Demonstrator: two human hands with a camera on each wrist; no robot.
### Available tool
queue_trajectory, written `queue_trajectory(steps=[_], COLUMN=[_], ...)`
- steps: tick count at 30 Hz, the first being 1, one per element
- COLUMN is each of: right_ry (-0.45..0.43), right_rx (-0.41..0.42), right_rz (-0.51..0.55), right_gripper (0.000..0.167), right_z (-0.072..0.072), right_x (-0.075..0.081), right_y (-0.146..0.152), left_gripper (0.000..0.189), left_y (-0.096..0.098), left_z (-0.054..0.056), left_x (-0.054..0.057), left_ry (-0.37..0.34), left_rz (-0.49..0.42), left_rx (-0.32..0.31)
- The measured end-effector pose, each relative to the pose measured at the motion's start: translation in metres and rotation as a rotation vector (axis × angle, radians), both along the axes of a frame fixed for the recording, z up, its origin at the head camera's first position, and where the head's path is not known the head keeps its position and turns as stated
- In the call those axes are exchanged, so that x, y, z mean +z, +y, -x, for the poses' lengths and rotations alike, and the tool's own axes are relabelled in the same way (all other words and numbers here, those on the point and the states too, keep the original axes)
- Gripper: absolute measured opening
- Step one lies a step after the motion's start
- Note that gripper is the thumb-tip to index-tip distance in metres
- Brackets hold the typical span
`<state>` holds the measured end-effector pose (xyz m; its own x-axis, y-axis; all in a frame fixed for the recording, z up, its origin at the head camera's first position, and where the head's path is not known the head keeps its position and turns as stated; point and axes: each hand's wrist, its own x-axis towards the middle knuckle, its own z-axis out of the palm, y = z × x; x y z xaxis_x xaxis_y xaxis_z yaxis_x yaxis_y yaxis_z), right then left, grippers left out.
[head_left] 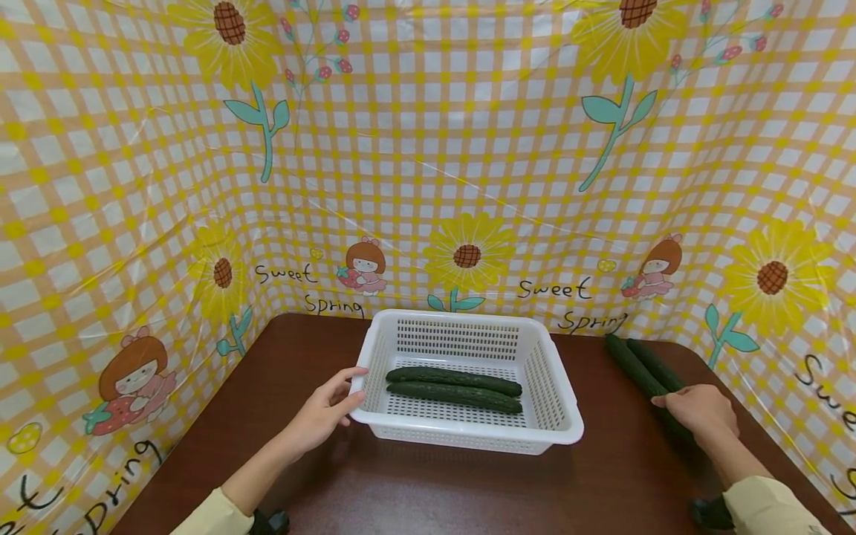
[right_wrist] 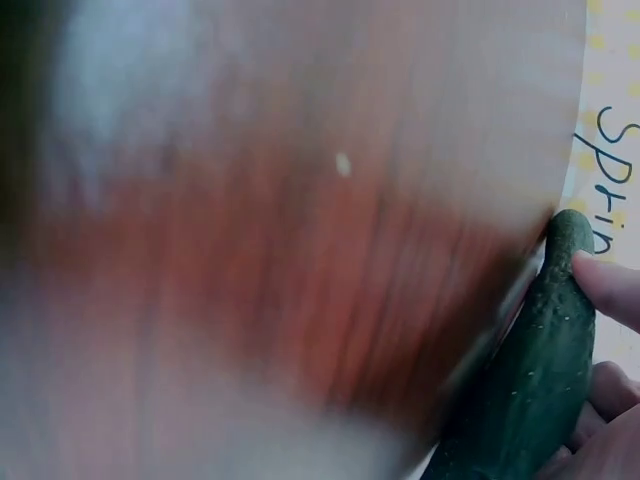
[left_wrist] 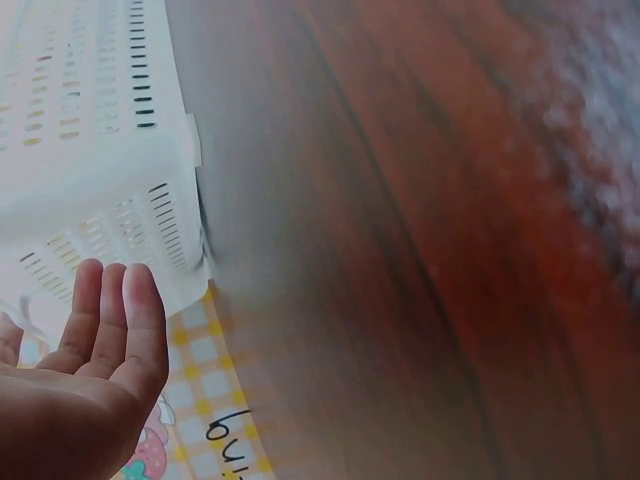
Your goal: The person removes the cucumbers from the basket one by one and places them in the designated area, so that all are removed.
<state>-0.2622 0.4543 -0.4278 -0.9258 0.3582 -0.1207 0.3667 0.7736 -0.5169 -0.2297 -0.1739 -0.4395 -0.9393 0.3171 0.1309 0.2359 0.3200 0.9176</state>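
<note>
A white plastic basket [head_left: 468, 441] with slotted walls stands mid-table, two dark green cucumbers lying side by side inside: a far one [head_left: 455, 379] and a near one [head_left: 455, 397]. My left hand [head_left: 328, 412] touches the basket's left rim with thumb and index finger; in the left wrist view its other fingers [left_wrist: 112, 315] are fairly straight beside the wall. At the right, two more cucumbers, an inner one [head_left: 631, 364] and an outer one [head_left: 658, 364], lie together. Over their near ends, my right hand [head_left: 705, 416] grips a cucumber [right_wrist: 530, 370], thumb on its side.
The dark brown tabletop [head_left: 301, 483] extends around the basket. A yellow checked cloth [head_left: 428, 171] with sunflowers and printed words surrounds its back and sides. Dark wrist devices show below the hands, a left one [head_left: 270, 522] and a right one [head_left: 710, 513].
</note>
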Motion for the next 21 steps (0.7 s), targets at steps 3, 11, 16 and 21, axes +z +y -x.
queue_trajectory(steps=[3, 11, 16, 21], right_ry=[-0.015, -0.035, -0.061, -0.059], right_rx=[0.003, 0.03, 0.063, 0.09], right_rz=[-0.033, -0.072, -0.078, -0.102], right_gripper=[0.041, 0.053, 0.052, 0.054], right_z=[0.001, 0.004, 0.006, 0.006], right_x=[0.0, -0.002, 0.001, 0.003], right_y=[0.004, 0.01, 0.011, 0.013], left_gripper=[0.049, 0.048, 0.049, 0.049], left_y=[0.001, 0.001, 0.0, 0.0], left_z=[0.0, 0.0, 0.0, -0.001], left_x=[0.0, 0.0, -0.001, -0.001], left_ry=[0.001, -0.005, -0.009, -0.004], left_rz=[-0.001, -0.011, -0.01, -0.004], left_rx=[-0.003, 0.011, 0.011, 0.013])
